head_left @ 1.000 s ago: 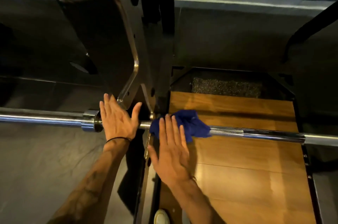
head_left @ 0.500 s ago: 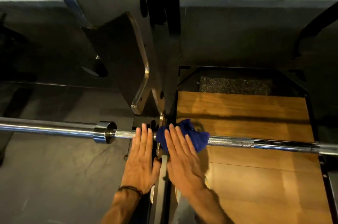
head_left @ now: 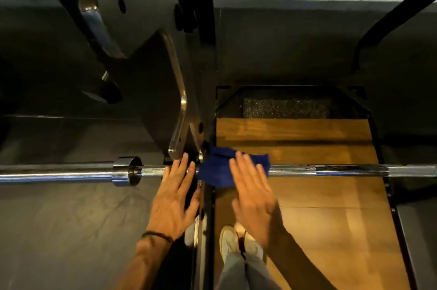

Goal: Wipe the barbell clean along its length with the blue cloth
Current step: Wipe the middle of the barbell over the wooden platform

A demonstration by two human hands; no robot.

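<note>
The right hand [head_left: 251,197] lies flat with fingers spread, pressing the blue cloth [head_left: 217,169] onto the barbell [head_left: 331,170]. At its nine o'clock, the left hand [head_left: 173,197] rests unclenched, fingertips on the bar beside the cloth.

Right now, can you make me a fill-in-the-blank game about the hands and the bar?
1. The cloth draped over the barbell is coloured ____.
2. The hand with flat fingers on the cloth is the ____ hand.
3. The left hand wears a thin dark band at the ____.
4. Under the right hand, the platform is made of ____.

Missing words: blue; right; wrist; wood
</note>
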